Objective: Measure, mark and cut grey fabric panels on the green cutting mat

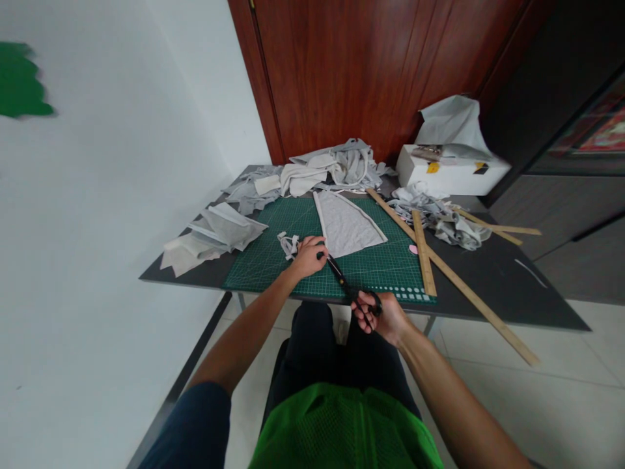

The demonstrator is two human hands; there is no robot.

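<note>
A pale grey fabric piece (347, 225) with light edging along its sides lies on the green cutting mat (273, 225). At its near left corner my left hand (309, 256) is closed on the fabric, thumb and finger pinched together. Black scissors (338, 272) are in my right hand (378, 314), whose fingers go through and around the handles. The scissors' blades point up and left, their tips at the fabric's corner beside my left fingers. A small tangle of white strips (288, 245) lies just left of my left hand.
Grey and white cloth pieces (227, 228) lie on the table's left, with a larger fabric heap (336, 166) at the back. Wooden rulers (459, 280) cross the right side, one jutting past the front edge. Crumpled scraps (430, 212) lie near a white box (452, 170).
</note>
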